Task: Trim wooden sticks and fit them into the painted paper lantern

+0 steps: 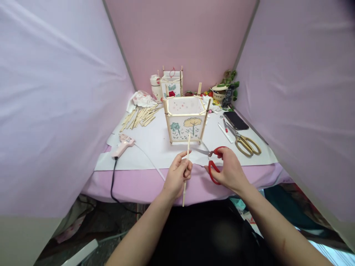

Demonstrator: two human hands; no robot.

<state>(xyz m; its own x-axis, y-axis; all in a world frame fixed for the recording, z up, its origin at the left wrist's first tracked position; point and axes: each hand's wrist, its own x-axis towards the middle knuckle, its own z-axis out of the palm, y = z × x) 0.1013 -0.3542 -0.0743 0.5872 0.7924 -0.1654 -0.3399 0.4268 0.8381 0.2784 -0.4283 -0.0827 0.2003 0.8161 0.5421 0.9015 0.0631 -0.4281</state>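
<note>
My left hand (179,173) is closed around a thin wooden stick (186,162), held nearly upright over the table's front edge. My right hand (227,168) grips red-handled scissors (213,159); their blades point left toward the stick's upper part. Just behind both hands stands a square paper lantern (186,119) with a wooden frame and painted trees on its front panel.
A pink glue gun (123,144) with a black cord lies at the left. A pile of wooden sticks (140,116) lies behind it. Gold scissors (245,142), a phone (236,120) and pens sit at the right. A second lantern (172,84), a cup and a plant stand at the back.
</note>
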